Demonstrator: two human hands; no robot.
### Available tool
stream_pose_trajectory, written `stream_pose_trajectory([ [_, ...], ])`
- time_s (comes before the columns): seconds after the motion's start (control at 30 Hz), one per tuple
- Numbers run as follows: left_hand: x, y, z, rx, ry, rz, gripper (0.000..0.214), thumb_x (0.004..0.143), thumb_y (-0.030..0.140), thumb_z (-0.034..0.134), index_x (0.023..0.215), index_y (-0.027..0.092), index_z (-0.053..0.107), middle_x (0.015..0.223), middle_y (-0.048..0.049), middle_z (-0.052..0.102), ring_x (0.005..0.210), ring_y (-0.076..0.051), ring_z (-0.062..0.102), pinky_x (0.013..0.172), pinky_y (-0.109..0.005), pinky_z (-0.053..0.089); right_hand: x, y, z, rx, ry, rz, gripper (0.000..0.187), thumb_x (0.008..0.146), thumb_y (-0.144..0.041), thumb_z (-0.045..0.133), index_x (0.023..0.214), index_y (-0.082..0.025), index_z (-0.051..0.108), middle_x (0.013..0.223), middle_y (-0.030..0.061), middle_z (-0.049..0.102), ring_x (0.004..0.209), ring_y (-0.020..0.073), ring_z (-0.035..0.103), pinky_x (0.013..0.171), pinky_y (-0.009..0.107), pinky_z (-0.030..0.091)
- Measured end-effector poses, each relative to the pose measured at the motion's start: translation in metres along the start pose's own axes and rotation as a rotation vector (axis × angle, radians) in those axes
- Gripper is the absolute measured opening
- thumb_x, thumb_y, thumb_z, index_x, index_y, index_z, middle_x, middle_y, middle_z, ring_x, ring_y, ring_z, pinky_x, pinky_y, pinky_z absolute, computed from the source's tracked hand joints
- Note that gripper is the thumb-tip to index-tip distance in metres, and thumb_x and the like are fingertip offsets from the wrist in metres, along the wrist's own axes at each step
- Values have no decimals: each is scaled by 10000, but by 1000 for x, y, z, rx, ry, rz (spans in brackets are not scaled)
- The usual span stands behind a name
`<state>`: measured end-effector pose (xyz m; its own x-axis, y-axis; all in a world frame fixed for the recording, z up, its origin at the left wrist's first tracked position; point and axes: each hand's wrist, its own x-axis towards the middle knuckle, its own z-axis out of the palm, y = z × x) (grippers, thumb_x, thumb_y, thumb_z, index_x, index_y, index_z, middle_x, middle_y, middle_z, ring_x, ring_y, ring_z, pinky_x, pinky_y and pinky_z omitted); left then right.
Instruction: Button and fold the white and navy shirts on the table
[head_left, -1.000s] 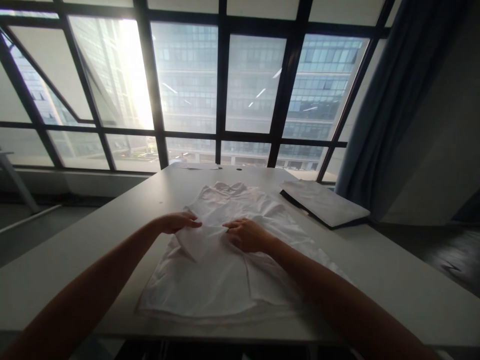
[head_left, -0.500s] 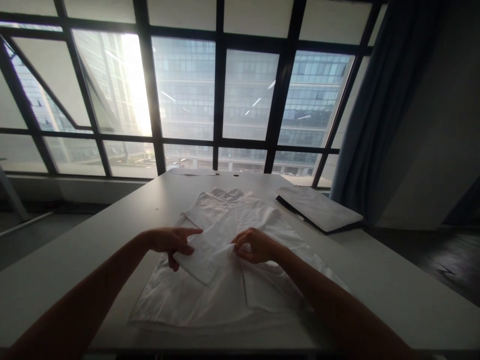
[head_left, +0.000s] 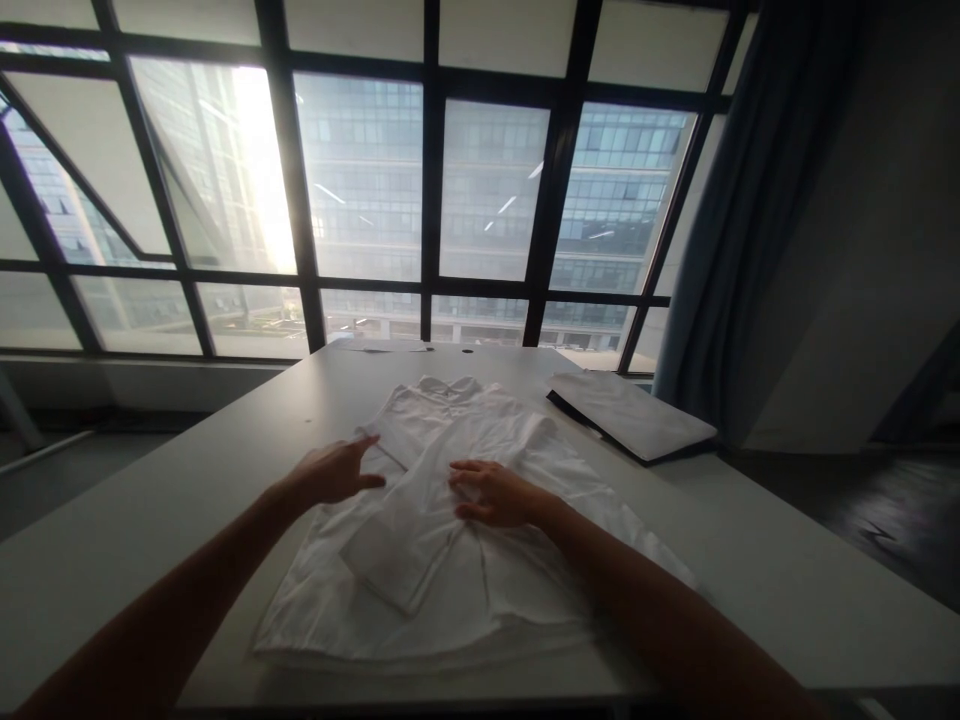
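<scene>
Smooth, matte, pale grey-white table (head_left: 795, 590) under both hands, running away from them to a gridded black-framed glass window wall (head_left: 433, 240). Bright glare on the glass ahead and left of the hands; tall glassy building (head_left: 630, 190) beyond it. Dull blue-grey fabric curtain (head_left: 712, 260) hangs in vertical folds, far right of the right hand. Room dim, grey floor (head_left: 885, 520) right of the table.

Thin, creased white cloth shirt (head_left: 420, 630) lies flat on the table beneath and between the hands, collar end beyond them, wide hem nearer the person. Soft wrinkles all over, smoother near the hem. Squared-off white sleeve-like flap (head_left: 390, 565) lies slantwise on the shirt front, its straight end just nearer than the gap between the hands.

Left hand (head_left: 330, 472): at the shirt's left edge, thumb and index apart, no cloth between them. Right hand (head_left: 496, 495): on the middle of the shirt, fingers extended, thumb apart from them; cannot tell if any cloth is caught under the fingertips.

Flat rectangular white slab (head_left: 634, 412) with dark edge: on table, beyond and right of the right hand.
</scene>
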<state>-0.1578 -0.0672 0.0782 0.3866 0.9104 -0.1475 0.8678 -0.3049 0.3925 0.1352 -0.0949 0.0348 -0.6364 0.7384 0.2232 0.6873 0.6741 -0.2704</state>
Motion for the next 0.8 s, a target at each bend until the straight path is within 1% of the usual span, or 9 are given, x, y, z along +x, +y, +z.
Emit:
stream_pose_trajectory([
  [0.07,7,13,16,117,292,144,532,908,476,536,1369,212,534,1076,-125,720,1035,-303,663,939,-440,479,2,2,1,32,-39,0,492,827,-408,671,1276,-213,618,1455,108,477,1323,281,462,1106,437,360],
  [0.1,11,18,26,143,325,274,459,942,472,477,1312,224,589,1195,-115,681,1143,-289,611,1017,-432,427,3,3,1,37,-19,13,526,834,-424,659,1311,-214,592,1469,106,460,1343,276,438,1121,435,341],
  [0.17,17,25,45,173,232,538,456,975,480,409,1344,261,564,1419,-78,532,1336,-260,452,1135,-423,296,6,9,3,15,36,70,601,873,-475,597,1401,-202,505,1511,112,396,1400,271,351,1158,450,269],
  [0.23,22,25,61,206,88,662,539,976,526,380,1457,288,428,1556,-56,330,1450,-251,254,1184,-433,181,6,17,7,-25,17,162,652,926,-525,488,1474,-184,402,1552,117,313,1450,269,240,1185,477,173],
  [0.4,26,8,72,209,-79,638,678,969,600,315,1547,264,203,1609,-69,83,1487,-268,37,1191,-460,83,-1,39,12,-24,-199,321,784,937,-669,290,1546,-179,225,1605,85,131,1482,274,94,1195,494,79],
  [0.53,33,10,62,189,-95,660,728,905,661,426,1521,299,289,1603,-60,171,1476,-297,136,1182,-464,134,11,56,2,-67,-200,327,766,940,-673,257,1507,-165,338,1575,111,254,1458,256,216,1175,444,199],
  [0.67,64,21,54,177,87,630,575,953,604,365,1366,250,551,1418,-81,532,1333,-258,452,1139,-405,286,39,83,-4,-270,-48,360,642,956,-560,372,1467,-173,404,1553,130,308,1452,265,231,1166,496,171],
  [0.73,83,21,56,209,211,538,568,993,546,277,1387,222,528,1445,-94,500,1369,-258,404,1152,-429,262,46,102,-2,-286,-59,398,644,957,-557,364,1492,-199,360,1577,109,255,1468,263,173,1172,514,110],
  [0.8,98,16,60,269,191,429,592,986,560,284,1463,238,424,1546,-88,346,1449,-291,247,1164,-504,196,43,125,0,-235,-120,492,702,954,-620,280,1525,-212,285,1598,92,191,1477,263,128,1171,526,80],
])
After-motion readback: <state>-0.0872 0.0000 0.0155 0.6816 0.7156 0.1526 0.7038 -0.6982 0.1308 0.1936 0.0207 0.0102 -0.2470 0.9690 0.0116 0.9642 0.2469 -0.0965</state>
